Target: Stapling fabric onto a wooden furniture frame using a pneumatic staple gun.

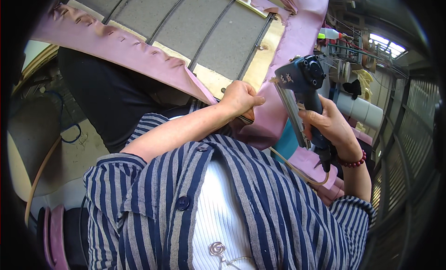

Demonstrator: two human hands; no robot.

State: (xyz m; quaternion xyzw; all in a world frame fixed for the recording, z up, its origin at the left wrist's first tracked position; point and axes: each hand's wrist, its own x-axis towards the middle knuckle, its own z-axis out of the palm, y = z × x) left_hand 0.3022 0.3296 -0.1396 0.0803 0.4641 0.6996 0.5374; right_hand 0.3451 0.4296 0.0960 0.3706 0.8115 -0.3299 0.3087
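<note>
A pale wooden frame lies upside before me, with dark curved metal springs running across a grey backing. Pink leather-like covering wraps its edges; along the near-left side it is puckered and fixed down with staples. At the near corner my left hand is closed on the folded pink covering, thumb stretched to the right. My right hand grips the handle of a dark air staple gun. Its nose points left, just above the pink covering to the right of the corner, apart from my left hand.
A pale air hose runs from the gun's handle. More pink pieces lie at lower right, near a white cylinder. A white and green bottle stands beyond. At left, a blue cord lies on the floor.
</note>
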